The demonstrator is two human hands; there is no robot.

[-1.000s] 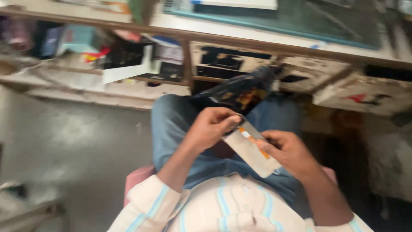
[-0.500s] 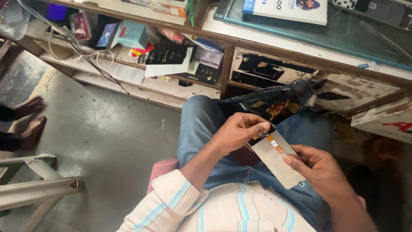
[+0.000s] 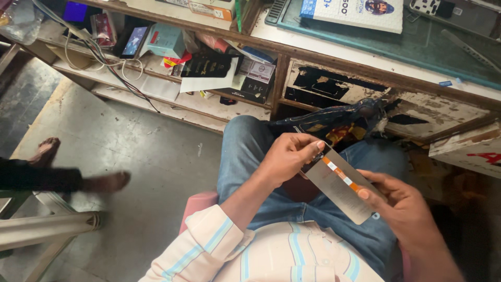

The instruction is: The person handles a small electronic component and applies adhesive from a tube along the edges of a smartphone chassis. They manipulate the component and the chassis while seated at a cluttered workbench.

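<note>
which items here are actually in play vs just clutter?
In play: flat grey panel with orange strip; left hand pinching its top end; right hand holding its lower edge.
Clutter: dark patterned cloth; teal box; cables; book.

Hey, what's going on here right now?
A seated person holds a flat grey panel with an orange strip over their lap. The left hand pinches its top corner; the right hand supports its lower end. A dark patterned cloth lies on the knees, by a worn wooden counter.
</note>
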